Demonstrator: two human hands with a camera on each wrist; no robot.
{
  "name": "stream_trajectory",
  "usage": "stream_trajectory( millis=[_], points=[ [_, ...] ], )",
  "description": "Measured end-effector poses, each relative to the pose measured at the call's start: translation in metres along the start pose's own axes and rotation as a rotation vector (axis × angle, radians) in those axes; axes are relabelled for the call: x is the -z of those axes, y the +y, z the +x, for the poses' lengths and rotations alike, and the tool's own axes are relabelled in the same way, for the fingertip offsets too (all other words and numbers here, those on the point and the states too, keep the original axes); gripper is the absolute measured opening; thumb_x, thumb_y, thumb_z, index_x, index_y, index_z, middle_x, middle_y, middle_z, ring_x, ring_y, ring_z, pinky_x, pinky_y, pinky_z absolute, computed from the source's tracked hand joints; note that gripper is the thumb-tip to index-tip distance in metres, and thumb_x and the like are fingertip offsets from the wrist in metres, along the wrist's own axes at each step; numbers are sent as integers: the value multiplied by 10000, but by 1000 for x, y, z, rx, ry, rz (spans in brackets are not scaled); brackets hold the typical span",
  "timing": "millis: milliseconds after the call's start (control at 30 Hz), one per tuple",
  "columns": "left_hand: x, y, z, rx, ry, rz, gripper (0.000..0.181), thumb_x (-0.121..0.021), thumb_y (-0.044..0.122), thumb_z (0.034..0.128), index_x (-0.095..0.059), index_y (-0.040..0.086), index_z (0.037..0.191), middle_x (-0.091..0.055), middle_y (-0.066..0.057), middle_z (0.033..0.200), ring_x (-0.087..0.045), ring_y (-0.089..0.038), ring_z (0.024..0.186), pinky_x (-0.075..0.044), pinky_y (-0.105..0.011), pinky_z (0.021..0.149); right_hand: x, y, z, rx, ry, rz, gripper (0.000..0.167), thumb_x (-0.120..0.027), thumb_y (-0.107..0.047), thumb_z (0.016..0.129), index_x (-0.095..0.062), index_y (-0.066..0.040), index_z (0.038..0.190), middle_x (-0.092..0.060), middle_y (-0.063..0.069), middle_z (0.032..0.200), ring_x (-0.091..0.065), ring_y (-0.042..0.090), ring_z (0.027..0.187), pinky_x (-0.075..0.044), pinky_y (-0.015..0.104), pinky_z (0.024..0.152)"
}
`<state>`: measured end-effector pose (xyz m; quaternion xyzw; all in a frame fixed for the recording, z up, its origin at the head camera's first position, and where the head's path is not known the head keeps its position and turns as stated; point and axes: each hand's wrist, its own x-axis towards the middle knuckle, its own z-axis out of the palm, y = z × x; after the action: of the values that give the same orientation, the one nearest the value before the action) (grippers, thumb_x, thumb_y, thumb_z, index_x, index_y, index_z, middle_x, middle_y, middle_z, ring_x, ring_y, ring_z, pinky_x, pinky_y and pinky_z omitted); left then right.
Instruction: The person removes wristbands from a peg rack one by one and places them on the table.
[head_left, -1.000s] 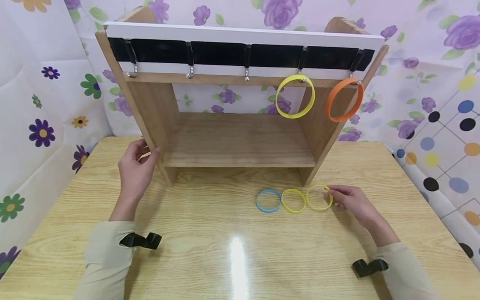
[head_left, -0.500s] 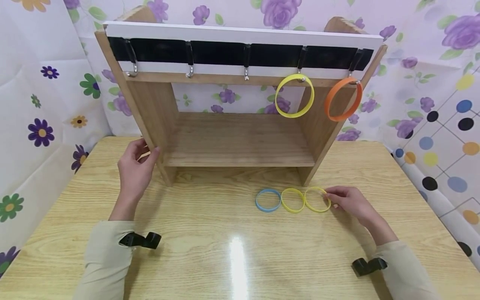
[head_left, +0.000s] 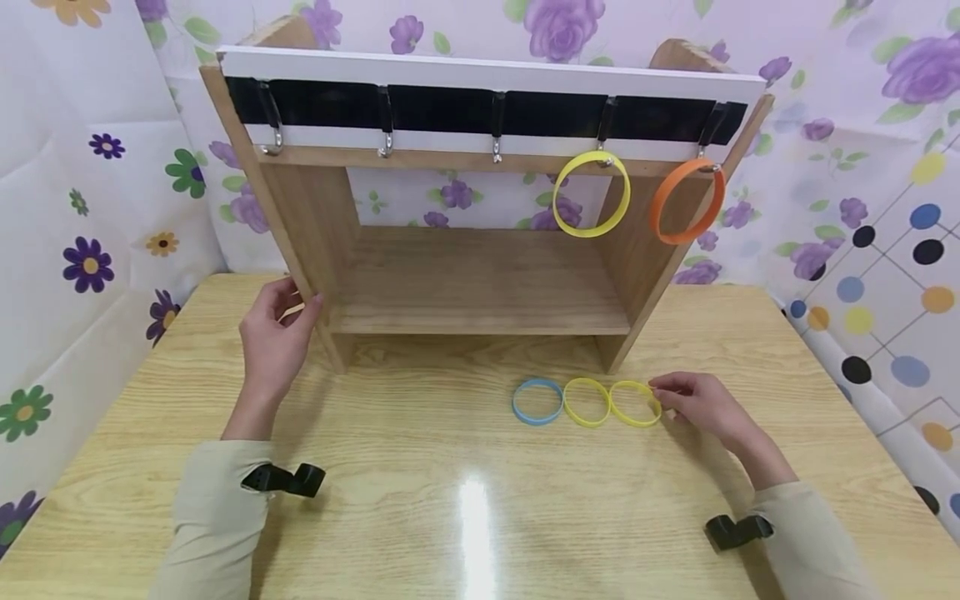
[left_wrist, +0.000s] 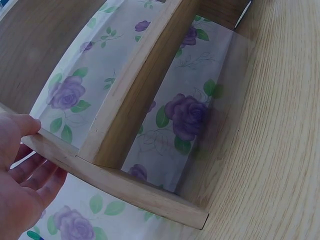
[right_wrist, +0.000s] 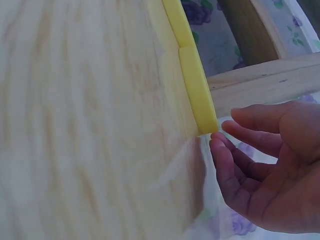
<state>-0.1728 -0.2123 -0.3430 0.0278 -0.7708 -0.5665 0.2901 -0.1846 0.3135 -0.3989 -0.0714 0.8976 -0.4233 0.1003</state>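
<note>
My left hand (head_left: 273, 346) grips the left side panel of the wooden rack (head_left: 480, 321), its thumb on the front edge (left_wrist: 115, 182) and the fingers behind. At the right, my right hand (head_left: 705, 408) is beside the rightmost yellow ring (head_left: 636, 423), which lies flat on the table. In the right wrist view the fingertips are at the end of a yellow ring (right_wrist: 199, 95), with the thumb off it; whether they touch is unclear. Left of it, in a row, lie another yellow ring (head_left: 587, 423) and a blue ring (head_left: 537, 422).
Along the rack's top runs a black and white strip (head_left: 442, 108) with several hooks. A yellow ring (head_left: 557, 212) and an orange ring (head_left: 656, 218) hang from the two rightmost hooks. Patterned cloth (head_left: 817, 192) stands behind and beside the table (head_left: 375, 517).
The rightmost yellow ring has come down flat and slightly left, against the other yellow ring. My right hand has shifted slightly left and loosened from it. My left hand has kept its grip.
</note>
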Motion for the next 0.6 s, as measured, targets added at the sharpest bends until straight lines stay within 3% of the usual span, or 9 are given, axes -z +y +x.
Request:
stream_trajectory(
  millis=[200,467,600],
  points=[
    [-1,1,1,9,8,-1,360,-654,97,911,-568,-64,1221,-608,-66,1094,-592,-49,968,-518,-194,848,1,-9,1,32,36,11,332,-600,-144,966,-604,91,1201,-652,207,1075,-612,181,858,-563,284,669],
    [-1,3,1,14,-2,15,368,-651,99,913,-566,-57,1235,-603,-106,1125,-581,-43,975,-517,-204,862,0,-43,-1,93,17,10,368,-589,-205,980,-592,56,1240,-608,242,1195,-592,379,1047,-570,376,781],
    [0,3,0,20,-4,29,365,-645,112,919,-565,-54,1234,-604,-107,1126,-583,-56,985,-518,-221,874,-1,-60,-1,127,25,23,372,-592,-211,979,-593,51,1243,-620,229,1179,-607,311,1031,-570,369,783]
  ],
)
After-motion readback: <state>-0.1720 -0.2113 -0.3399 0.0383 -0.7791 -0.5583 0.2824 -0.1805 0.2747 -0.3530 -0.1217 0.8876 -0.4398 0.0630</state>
